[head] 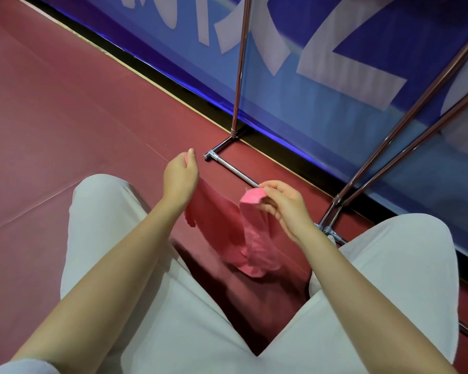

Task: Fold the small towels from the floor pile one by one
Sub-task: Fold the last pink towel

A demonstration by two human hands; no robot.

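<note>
Red floor (65, 103) beside a blue banner (335, 76) and chrome rack (238, 76): left hand (180, 179) and right hand (284, 203) each pinch a corner of the pink towel (243, 238), which sags between light-trousered knees

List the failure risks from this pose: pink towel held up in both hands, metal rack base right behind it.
1. The pink towel hangs twisted and bunched between the left hand and right hand; a fold may come out uneven.
2. Each grip looks like a corner pinch, so a corner could slip.
3. The rack base sits close; the hanging end might snag it.
</note>
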